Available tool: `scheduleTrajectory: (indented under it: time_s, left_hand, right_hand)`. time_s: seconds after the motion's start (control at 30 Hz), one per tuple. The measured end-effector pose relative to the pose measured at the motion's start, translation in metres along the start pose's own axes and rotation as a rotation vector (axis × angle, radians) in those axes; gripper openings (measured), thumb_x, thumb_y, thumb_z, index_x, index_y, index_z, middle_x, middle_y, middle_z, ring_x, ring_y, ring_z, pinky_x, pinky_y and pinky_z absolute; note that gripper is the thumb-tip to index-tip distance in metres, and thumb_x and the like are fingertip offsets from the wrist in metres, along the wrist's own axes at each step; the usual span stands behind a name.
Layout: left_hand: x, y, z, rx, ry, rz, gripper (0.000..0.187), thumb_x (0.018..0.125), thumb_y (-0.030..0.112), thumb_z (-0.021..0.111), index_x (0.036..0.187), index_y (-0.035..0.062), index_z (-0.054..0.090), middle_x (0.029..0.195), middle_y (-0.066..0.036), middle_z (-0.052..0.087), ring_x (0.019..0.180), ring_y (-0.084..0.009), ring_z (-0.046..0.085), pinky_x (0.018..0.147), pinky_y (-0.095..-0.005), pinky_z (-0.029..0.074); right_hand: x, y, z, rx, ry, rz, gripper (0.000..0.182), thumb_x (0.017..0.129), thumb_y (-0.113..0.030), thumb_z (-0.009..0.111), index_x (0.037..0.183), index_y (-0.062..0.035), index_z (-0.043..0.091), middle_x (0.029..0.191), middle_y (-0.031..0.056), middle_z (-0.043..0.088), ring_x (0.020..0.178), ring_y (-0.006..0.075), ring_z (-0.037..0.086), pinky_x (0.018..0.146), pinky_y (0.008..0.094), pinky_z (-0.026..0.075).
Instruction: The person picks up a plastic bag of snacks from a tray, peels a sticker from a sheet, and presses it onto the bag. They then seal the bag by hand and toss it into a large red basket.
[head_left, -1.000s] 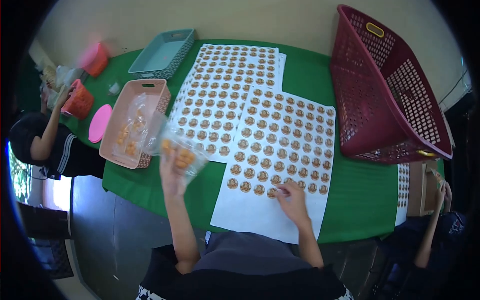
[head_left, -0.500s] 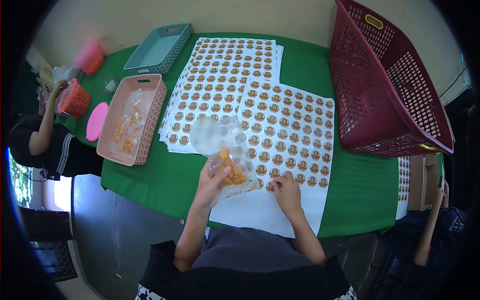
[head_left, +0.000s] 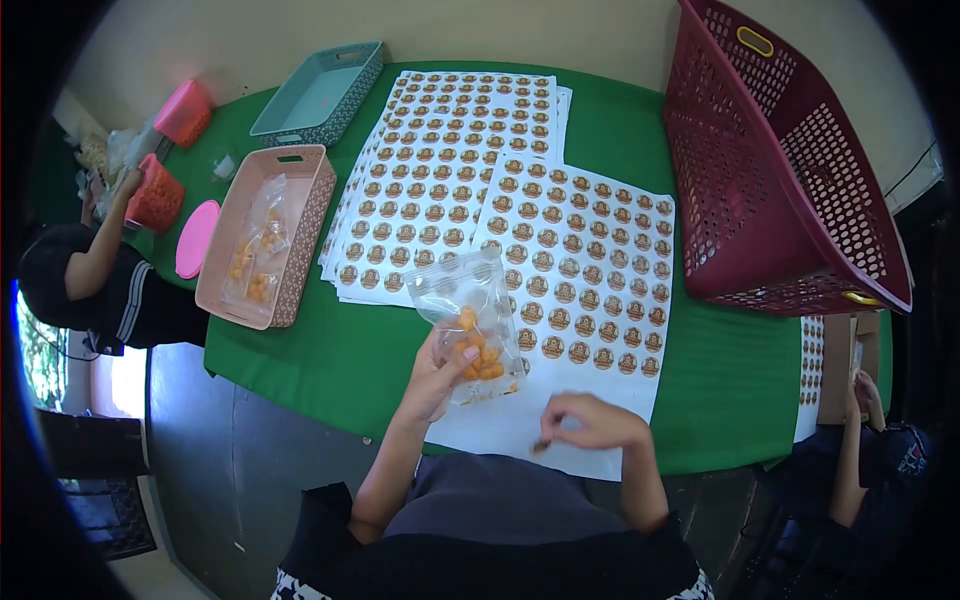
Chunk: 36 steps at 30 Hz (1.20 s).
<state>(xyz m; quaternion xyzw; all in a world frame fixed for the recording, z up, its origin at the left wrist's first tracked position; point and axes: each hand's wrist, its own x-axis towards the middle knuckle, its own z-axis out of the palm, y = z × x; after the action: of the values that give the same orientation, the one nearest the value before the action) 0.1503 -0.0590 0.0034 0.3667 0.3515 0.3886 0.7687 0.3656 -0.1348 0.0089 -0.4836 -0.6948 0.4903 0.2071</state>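
My left hand (head_left: 432,382) grips a clear zip bag (head_left: 440,285) by its lower left side, thumb across the front. Orange round snacks (head_left: 487,365) lie in the bag's lower half, and its upper part stands flat. Pinched in the fingertips of my right hand (head_left: 592,420) is a small round sticker (head_left: 541,446), slightly blurred. This hand hovers over the bare lower part of the front sticker sheet (head_left: 600,398), to the right of and below the bag. Rows of round brown stickers fill the upper part of that sheet.
A stack of sticker sheets (head_left: 425,160) lies behind on the green tablecloth (head_left: 340,370). At left are a pink basket (head_left: 318,215) holding filled bags and a teal basket (head_left: 350,95). A tall maroon basket (head_left: 730,210) stands right. Co-workers are at both sides.
My right hand has moved down toward me, with a sticker now off the sheet in its fingers. The bag in my left hand has turned more upright, its top facing me.
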Motion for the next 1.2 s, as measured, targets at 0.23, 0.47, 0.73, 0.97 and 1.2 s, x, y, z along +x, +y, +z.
scheduleTrajectory:
  time_s: [0.23, 0.47, 0.73, 0.97, 1.2]
  left_hand:
    - [0.001, -0.020, 0.009, -0.117, -0.185, -0.183, 0.045, 0.083, 0.035, 0.041, 0.116, 0.0059, 0.032, 0.110, -0.008, 0.042, 0.098, -0.0180, 0.048, 0.078, -0.0327, 0.044]
    - [-0.010, -0.037, 0.035, 0.059, -0.291, -0.202, 0.044, 0.079, 0.021, 0.054, 0.113, 0.0042, 0.032, 0.106, -0.010, 0.043, 0.095, -0.0163, 0.048, 0.075, -0.0310, 0.045]
    - [-0.011, -0.036, 0.039, 0.057, -0.334, -0.212, 0.043, 0.074, 0.007, 0.059, 0.108, 0.0034, 0.033, 0.102, -0.011, 0.045, 0.089, -0.0173, 0.052, 0.074, -0.0307, 0.046]
    - [-0.012, -0.032, 0.042, 0.045, -0.264, -0.265, 0.038, 0.078, 0.009, 0.055, 0.109, 0.0029, 0.033, 0.100, -0.009, 0.048, 0.088, -0.0160, 0.053, 0.074, -0.0295, 0.046]
    - [-0.011, -0.035, 0.037, 0.081, -0.220, -0.197, 0.044, 0.076, 0.011, 0.058, 0.113, 0.0005, 0.036, 0.098, -0.007, 0.052, 0.086, -0.0126, 0.053, 0.072, -0.0258, 0.045]
  right_hand:
    - [0.002, -0.037, -0.017, 0.110, 0.462, -0.095, 0.008, 0.071, -0.007, 0.057, 0.074, -0.0013, 0.053, 0.071, 0.0064, 0.050, 0.064, 0.0147, 0.046, 0.059, 0.0255, 0.037]
    - [0.009, -0.038, -0.014, 0.071, 0.470, 0.016, 0.012, 0.071, -0.010, 0.058, 0.074, -0.0005, 0.052, 0.069, 0.0065, 0.050, 0.061, 0.0155, 0.045, 0.057, 0.0265, 0.037]
    - [0.004, -0.035, -0.009, -0.003, 0.474, 0.028, 0.013, 0.068, -0.011, 0.058, 0.072, -0.0007, 0.051, 0.070, 0.0081, 0.051, 0.065, 0.0203, 0.048, 0.060, 0.0296, 0.038]
    - [0.005, -0.034, -0.009, -0.078, 0.456, 0.057, 0.017, 0.065, -0.011, 0.061, 0.075, -0.0017, 0.051, 0.076, 0.0086, 0.049, 0.072, 0.0214, 0.048, 0.063, 0.0302, 0.038]
    - [0.011, -0.036, 0.005, 0.067, 0.888, 0.083, 0.059, 0.061, -0.017, 0.071, 0.105, -0.0008, 0.037, 0.095, 0.0121, 0.042, 0.093, 0.0214, 0.043, 0.077, 0.0328, 0.038]
